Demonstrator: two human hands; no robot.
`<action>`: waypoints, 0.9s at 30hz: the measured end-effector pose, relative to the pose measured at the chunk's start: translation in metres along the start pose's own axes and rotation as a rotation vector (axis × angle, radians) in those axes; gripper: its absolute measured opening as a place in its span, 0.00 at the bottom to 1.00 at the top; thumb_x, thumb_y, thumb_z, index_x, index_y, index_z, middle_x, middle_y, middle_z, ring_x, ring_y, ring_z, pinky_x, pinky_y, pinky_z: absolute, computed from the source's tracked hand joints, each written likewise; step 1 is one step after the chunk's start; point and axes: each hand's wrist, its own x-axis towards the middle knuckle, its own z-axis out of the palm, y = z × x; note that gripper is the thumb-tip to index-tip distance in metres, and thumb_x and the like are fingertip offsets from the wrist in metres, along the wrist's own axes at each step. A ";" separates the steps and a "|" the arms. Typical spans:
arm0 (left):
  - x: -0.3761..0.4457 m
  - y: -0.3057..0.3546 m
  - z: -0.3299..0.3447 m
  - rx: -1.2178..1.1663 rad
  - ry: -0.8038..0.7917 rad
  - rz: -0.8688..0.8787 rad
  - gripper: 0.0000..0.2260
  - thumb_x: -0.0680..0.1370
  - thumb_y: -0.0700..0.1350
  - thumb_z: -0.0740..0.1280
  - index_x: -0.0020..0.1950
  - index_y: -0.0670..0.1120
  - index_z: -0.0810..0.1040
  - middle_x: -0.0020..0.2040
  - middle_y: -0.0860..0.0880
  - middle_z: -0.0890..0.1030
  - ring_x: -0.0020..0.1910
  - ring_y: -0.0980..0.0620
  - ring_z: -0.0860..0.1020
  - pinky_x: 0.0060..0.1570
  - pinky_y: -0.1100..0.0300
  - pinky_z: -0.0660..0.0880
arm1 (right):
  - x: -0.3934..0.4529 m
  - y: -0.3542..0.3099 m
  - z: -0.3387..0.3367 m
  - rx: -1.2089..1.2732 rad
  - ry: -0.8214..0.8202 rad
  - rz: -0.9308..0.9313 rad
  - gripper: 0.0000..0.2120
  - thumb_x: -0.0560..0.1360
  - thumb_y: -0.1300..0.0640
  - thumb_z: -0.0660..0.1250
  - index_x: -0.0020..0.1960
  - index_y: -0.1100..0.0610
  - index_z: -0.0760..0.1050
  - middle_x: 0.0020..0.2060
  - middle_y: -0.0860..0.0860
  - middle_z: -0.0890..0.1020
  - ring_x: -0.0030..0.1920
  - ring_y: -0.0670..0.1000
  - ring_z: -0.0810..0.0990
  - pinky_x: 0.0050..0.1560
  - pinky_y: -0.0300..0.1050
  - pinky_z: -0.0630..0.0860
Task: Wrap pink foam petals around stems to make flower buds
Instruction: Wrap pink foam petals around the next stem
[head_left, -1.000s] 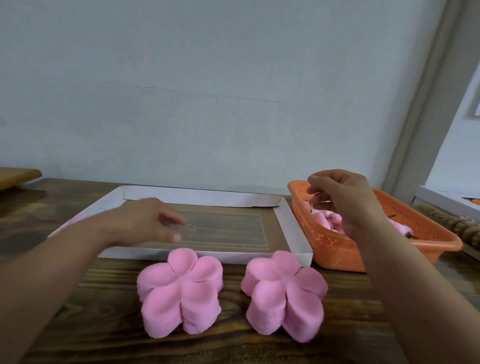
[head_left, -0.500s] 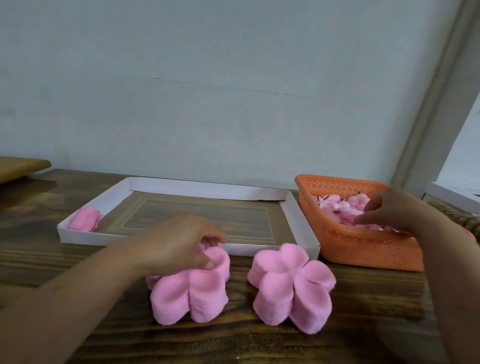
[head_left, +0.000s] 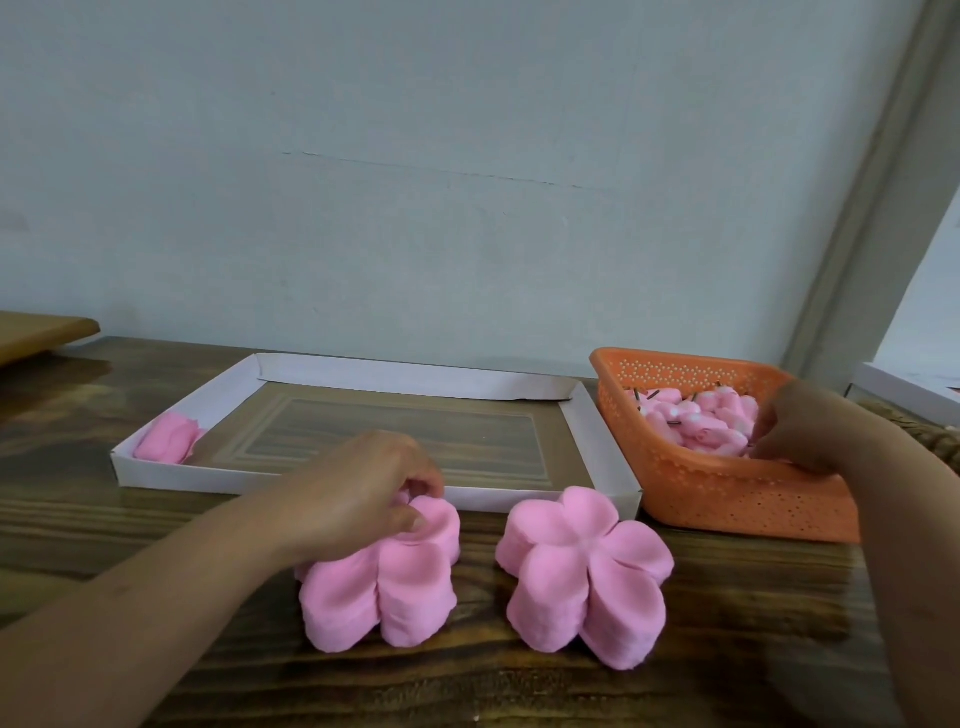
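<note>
Two stacks of pink flower-shaped foam petals stand on the wooden table. My left hand (head_left: 363, 493) rests on top of the left stack (head_left: 384, 587), its thumb and fingertips pinching the top petal sheet. The right stack (head_left: 582, 566) stands untouched beside it. My right hand (head_left: 800, 426) reaches into the orange basket (head_left: 727, 493), fingers curled down among several pink buds with dark stems (head_left: 691, 421); what the fingertips hold is hidden.
A shallow white cardboard tray (head_left: 597, 441) lies behind the stacks, with one pink foam piece (head_left: 166, 439) in its left corner. A wooden board edge (head_left: 41, 332) shows at far left. A white box edge (head_left: 904, 384) sits at far right.
My left hand came down from above the tray onto the left stack and pinched its top sheet. My right hand dropped from above the basket into it.
</note>
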 end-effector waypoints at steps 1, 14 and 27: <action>0.000 0.001 0.000 -0.001 0.004 -0.004 0.08 0.75 0.45 0.68 0.53 0.54 0.80 0.45 0.60 0.76 0.45 0.62 0.74 0.45 0.65 0.72 | 0.000 0.000 0.000 0.008 0.000 -0.001 0.08 0.73 0.58 0.67 0.48 0.61 0.80 0.46 0.57 0.82 0.48 0.54 0.79 0.44 0.40 0.72; -0.001 0.008 -0.002 -0.009 0.023 -0.028 0.11 0.73 0.40 0.68 0.37 0.55 0.73 0.38 0.57 0.75 0.39 0.59 0.74 0.35 0.68 0.70 | 0.002 0.001 0.001 -0.016 -0.053 -0.086 0.10 0.76 0.53 0.65 0.49 0.57 0.83 0.51 0.54 0.81 0.51 0.51 0.78 0.49 0.40 0.71; -0.001 0.010 -0.006 -0.058 -0.058 -0.138 0.06 0.72 0.44 0.70 0.36 0.52 0.76 0.39 0.52 0.79 0.35 0.58 0.73 0.33 0.66 0.67 | 0.011 0.007 0.006 0.116 -0.097 -0.117 0.04 0.71 0.55 0.70 0.38 0.49 0.81 0.43 0.50 0.81 0.45 0.49 0.78 0.47 0.42 0.71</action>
